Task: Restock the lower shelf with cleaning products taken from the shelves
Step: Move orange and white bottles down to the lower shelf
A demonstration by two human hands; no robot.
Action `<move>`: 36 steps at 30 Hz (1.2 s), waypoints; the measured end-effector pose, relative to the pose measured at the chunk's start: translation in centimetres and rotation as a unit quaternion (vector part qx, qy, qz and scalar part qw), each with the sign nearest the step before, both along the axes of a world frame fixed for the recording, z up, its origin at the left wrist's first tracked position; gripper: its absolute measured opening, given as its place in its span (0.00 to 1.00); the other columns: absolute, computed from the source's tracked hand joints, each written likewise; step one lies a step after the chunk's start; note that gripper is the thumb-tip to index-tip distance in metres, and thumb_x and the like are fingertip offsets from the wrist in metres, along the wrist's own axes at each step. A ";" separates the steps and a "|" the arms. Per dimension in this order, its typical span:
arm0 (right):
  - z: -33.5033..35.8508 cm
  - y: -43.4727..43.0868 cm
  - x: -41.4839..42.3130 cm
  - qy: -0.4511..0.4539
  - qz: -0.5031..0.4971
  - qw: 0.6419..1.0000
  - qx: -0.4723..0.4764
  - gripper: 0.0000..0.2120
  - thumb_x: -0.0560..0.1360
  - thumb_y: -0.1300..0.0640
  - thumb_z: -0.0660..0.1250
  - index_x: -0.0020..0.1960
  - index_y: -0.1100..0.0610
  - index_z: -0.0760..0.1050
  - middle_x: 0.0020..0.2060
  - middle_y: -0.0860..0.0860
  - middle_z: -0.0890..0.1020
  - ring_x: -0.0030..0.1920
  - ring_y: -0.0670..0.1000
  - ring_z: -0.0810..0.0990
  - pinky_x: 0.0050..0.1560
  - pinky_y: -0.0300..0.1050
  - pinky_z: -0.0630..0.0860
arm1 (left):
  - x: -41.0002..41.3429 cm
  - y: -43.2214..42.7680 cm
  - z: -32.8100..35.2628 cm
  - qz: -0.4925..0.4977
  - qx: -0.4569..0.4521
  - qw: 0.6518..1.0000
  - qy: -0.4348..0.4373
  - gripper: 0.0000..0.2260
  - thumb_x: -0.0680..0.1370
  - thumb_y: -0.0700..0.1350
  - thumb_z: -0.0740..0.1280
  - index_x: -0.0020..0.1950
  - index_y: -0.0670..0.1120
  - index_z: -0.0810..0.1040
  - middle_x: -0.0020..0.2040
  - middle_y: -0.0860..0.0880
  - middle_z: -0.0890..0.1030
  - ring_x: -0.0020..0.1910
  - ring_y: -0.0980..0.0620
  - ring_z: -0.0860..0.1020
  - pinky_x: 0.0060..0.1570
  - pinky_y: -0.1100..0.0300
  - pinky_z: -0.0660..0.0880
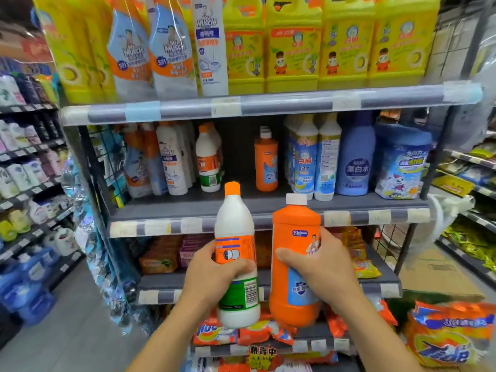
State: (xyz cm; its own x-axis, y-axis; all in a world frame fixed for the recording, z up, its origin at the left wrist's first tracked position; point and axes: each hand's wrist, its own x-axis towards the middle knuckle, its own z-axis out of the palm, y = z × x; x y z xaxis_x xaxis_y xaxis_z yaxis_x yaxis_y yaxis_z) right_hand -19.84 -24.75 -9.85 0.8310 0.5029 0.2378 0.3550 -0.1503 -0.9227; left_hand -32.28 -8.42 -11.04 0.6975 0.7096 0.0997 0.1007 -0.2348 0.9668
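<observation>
I've got one bottle in each hand, both upright in front of the shelving. My left hand [214, 267] is wrapped around the middle of the tall white plastic bottle with the orange cap and orange-and-green label [236, 253]; my right hand [319, 267] is closed round the waist of the fat orange plastic bottle with the white cap [292, 264], thumb across the front. The two bottles sit just beside each other, nearly touching.

They look full, so I'd expect real weight, and the orange one is the bulkier. Hard, smooth plastic: stiff enough to squeeze firmly, but slick under the fingers. The mid-body grip seems right; lower down would steady them better when I set them down.

Behind them is the grey shelf with taped price strips [268, 208], which has a bare stretch between a matching white bottle [209, 159] and a matching orange one [266, 159]. Below, the lower grey shelf [161, 283] holds soap boxes at the back with open board in front. It's an end-of-aisle rack in a shop, grey floor to the left, more stocked racks either side.
</observation>
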 end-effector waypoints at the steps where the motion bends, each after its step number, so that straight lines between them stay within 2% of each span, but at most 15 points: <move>1: 0.5 0.6 0.7 -0.004 -0.003 1.000 0.000 0.18 0.60 0.46 0.78 0.45 0.47 0.76 0.37 0.42 0.83 0.36 0.36 0.81 0.32 0.32 0.74 | 0.7 0.8 0.6 -0.001 0.007 1.000 -0.002 0.21 0.53 0.56 0.76 0.44 0.52 0.81 0.38 0.54 0.86 0.36 0.56 0.84 0.39 0.56 0.77; 6: 2.4 4.6 4.4 -0.046 -0.043 0.998 0.022 0.19 0.59 0.42 0.77 0.44 0.43 0.73 0.35 0.38 0.82 0.38 0.32 0.80 0.28 0.28 0.71 | 4.7 5.2 2.8 -0.009 0.003 1.000 -0.022 0.23 0.54 0.55 0.77 0.47 0.51 0.81 0.40 0.54 0.86 0.37 0.55 0.84 0.41 0.55 0.78; 8: 3.4 6.5 5.9 -0.070 -0.063 0.995 0.036 0.20 0.57 0.39 0.76 0.45 0.42 0.73 0.35 0.37 0.82 0.39 0.31 0.79 0.30 0.28 0.72 | 6.2 7.2 3.6 -0.012 0.010 0.999 -0.034 0.25 0.52 0.56 0.76 0.47 0.51 0.82 0.40 0.53 0.86 0.39 0.54 0.85 0.42 0.54 0.79; 11: 4.6 9.5 8.4 -0.103 -0.095 0.988 0.067 0.21 0.58 0.41 0.77 0.46 0.44 0.73 0.37 0.39 0.81 0.39 0.30 0.78 0.28 0.27 0.71 | 8.6 10.4 4.6 0.001 0.027 0.998 -0.052 0.22 0.52 0.54 0.76 0.44 0.51 0.82 0.39 0.53 0.86 0.39 0.53 0.85 0.40 0.56 0.78; 13: 5.0 11.3 10.0 -0.116 -0.117 0.982 0.091 0.21 0.59 0.42 0.78 0.47 0.45 0.74 0.38 0.39 0.81 0.39 0.31 0.79 0.31 0.28 0.71 | 10.0 12.3 5.1 0.004 0.036 0.998 -0.057 0.20 0.53 0.53 0.76 0.43 0.50 0.83 0.38 0.54 0.86 0.36 0.55 0.84 0.38 0.58 0.76; 16: 4.9 14.0 12.0 -0.118 -0.146 0.973 0.134 0.25 0.59 0.42 0.78 0.52 0.44 0.73 0.41 0.39 0.81 0.41 0.35 0.80 0.37 0.34 0.74 | 11.5 15.0 5.5 -0.001 0.024 0.998 -0.063 0.20 0.54 0.53 0.77 0.44 0.50 0.83 0.38 0.53 0.86 0.37 0.54 0.85 0.40 0.55 0.78; 19: 4.5 16.4 13.9 -0.135 -0.175 0.963 0.151 0.29 0.59 0.40 0.78 0.55 0.45 0.71 0.43 0.38 0.80 0.42 0.38 0.80 0.39 0.33 0.73 | 12.8 17.6 5.4 -0.004 0.020 0.998 -0.066 0.16 0.60 0.47 0.80 0.45 0.50 0.83 0.39 0.53 0.86 0.38 0.52 0.85 0.41 0.54 0.78; 21: 4.3 17.8 15.2 -0.144 -0.186 0.962 0.139 0.30 0.59 0.40 0.77 0.55 0.44 0.68 0.42 0.37 0.78 0.41 0.36 0.78 0.37 0.29 0.71 | 13.6 18.9 5.4 -0.002 0.016 0.997 -0.069 0.15 0.60 0.47 0.80 0.45 0.50 0.83 0.39 0.53 0.86 0.38 0.53 0.85 0.39 0.56 0.77; 23: 3.9 19.1 16.5 -0.151 -0.198 0.963 0.108 0.29 0.59 0.39 0.77 0.53 0.45 0.67 0.39 0.35 0.75 0.36 0.34 0.76 0.31 0.27 0.68 | 14.2 20.0 5.4 0.010 0.010 0.997 -0.070 0.18 0.57 0.49 0.79 0.44 0.49 0.83 0.38 0.53 0.86 0.36 0.54 0.85 0.38 0.57 0.77; 25: 3.3 20.2 17.6 -0.147 -0.209 0.964 0.076 0.30 0.58 0.38 0.77 0.53 0.48 0.67 0.37 0.38 0.74 0.34 0.38 0.75 0.31 0.29 0.67 | 14.9 20.9 5.4 0.017 0.008 0.997 -0.071 0.18 0.55 0.49 0.78 0.43 0.49 0.83 0.37 0.53 0.86 0.36 0.54 0.85 0.37 0.58 0.77; 27: 2.5 21.2 18.6 -0.154 -0.222 0.962 0.040 0.33 0.59 0.38 0.76 0.56 0.52 0.68 0.38 0.43 0.75 0.36 0.46 0.76 0.34 0.38 0.70 | 15.3 21.9 5.2 0.022 0.010 0.997 -0.069 0.20 0.54 0.50 0.79 0.44 0.48 0.83 0.37 0.52 0.86 0.37 0.53 0.85 0.38 0.57 0.77; 29: 1.8 22.0 19.3 -0.161 -0.231 0.959 0.019 0.35 0.59 0.37 0.75 0.57 0.55 0.69 0.39 0.48 0.77 0.38 0.53 0.78 0.37 0.42 0.72 | 15.7 22.8 5.1 0.030 0.011 0.997 -0.067 0.22 0.53 0.50 0.79 0.46 0.48 0.83 0.38 0.51 0.87 0.38 0.52 0.85 0.40 0.56 0.78; 32: 1.2 22.6 20.0 -0.172 -0.239 0.955 0.023 0.38 0.58 0.36 0.74 0.59 0.57 0.68 0.43 0.54 0.82 0.41 0.57 0.81 0.38 0.43 0.73 | 16.1 24.0 4.9 0.039 0.012 0.997 -0.065 0.21 0.55 0.46 0.81 0.45 0.49 0.82 0.36 0.54 0.86 0.35 0.56 0.84 0.37 0.59 0.77; 36: 0.9 22.7 20.4 -0.190 -0.240 0.952 0.019 0.42 0.58 0.35 0.74 0.63 0.58 0.67 0.47 0.57 0.82 0.45 0.60 0.82 0.41 0.46 0.77 | 16.4 25.4 4.7 0.054 0.024 0.996 -0.061 0.19 0.57 0.42 0.83 0.44 0.48 0.82 0.36 0.54 0.86 0.35 0.56 0.85 0.35 0.61 0.77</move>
